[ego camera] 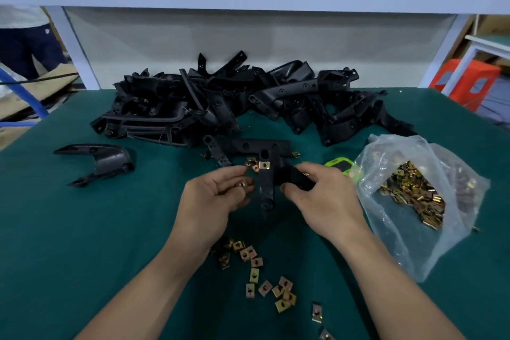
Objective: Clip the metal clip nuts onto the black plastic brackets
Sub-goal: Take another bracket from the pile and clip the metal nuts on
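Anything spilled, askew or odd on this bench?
Nothing looks damaged. Loose clip nuts lie scattered on the green mat between the forearms, outside the plastic bag that holds the rest. The black brackets are heaped untidily at the back, and one bracket lies apart at the left.

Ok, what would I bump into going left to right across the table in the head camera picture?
lone black bracket → left hand, pinching a clip nut → held bracket → right hand, gripping it → plastic bag of clip nuts
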Available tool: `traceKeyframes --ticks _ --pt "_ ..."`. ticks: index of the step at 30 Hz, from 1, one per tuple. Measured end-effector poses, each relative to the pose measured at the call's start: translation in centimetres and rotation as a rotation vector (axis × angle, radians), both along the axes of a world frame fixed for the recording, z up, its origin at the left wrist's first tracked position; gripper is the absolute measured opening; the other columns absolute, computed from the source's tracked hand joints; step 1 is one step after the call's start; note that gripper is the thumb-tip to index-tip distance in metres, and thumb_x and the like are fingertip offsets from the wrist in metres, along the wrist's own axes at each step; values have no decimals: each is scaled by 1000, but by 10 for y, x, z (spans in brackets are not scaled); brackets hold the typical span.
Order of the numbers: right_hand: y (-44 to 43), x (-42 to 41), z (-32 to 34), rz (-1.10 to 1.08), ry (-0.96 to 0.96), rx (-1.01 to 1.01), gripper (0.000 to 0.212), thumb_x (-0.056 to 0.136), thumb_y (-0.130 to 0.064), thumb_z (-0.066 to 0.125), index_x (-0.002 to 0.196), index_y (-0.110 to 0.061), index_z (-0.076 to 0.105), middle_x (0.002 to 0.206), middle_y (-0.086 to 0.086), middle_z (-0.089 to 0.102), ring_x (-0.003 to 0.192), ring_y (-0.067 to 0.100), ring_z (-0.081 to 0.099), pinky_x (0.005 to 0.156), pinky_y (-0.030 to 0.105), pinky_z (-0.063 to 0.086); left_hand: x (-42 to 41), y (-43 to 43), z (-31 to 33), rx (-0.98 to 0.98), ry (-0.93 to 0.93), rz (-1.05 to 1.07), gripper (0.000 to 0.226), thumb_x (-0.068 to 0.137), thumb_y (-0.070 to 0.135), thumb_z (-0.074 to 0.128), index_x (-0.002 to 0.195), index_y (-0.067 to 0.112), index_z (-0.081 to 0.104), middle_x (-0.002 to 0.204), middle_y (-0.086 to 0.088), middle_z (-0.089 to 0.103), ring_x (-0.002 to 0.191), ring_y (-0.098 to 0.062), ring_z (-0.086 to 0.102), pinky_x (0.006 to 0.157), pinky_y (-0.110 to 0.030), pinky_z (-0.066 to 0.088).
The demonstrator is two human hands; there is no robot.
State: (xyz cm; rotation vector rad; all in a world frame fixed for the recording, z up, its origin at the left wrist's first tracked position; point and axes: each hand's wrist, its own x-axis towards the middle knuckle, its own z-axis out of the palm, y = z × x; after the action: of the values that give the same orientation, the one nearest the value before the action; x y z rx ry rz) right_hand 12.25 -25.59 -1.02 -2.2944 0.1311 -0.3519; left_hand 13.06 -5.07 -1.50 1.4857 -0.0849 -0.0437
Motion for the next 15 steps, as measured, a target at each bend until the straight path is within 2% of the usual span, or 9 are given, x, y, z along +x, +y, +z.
traceKeyframes --ticks 5,8,11,15 --pt "-1 0 0 0 -2 -28 13 80 -45 72 87 -35 70 73 -14 69 68 6 63 61 40 56 -2 -1 0 29 -32 29 36 93 -7 66 100 26 78 94 0 81 92 -13 77 73 -18 59" --pt "0 0 0 1 4 -26 12 78 -46 72 87 -38 70 73 -15 68 68 6 62 61 40 56 -2 -1 2 64 -37 33 38 92 -2 71 91 35 83 93 3 81 90 -9 76 73 -17 58" --pt "1 -1 0 16 13 -28 12 78 -46 72 88 -39 70 74 -15 69 69 8 63 62 40 57 -3 2 4 92 -35 17 42 88 3 77 90 44 82 92 5 81 88 -8 76 75 -17 58" --pt "-1 -2 2 33 2 -9 10 79 -43 74 85 -37 71 72 -12 68 68 8 61 59 36 54 -4 5 6 104 -8 14 33 84 8 82 91 40 82 87 0 80 82 -16 77 70 -22 60"
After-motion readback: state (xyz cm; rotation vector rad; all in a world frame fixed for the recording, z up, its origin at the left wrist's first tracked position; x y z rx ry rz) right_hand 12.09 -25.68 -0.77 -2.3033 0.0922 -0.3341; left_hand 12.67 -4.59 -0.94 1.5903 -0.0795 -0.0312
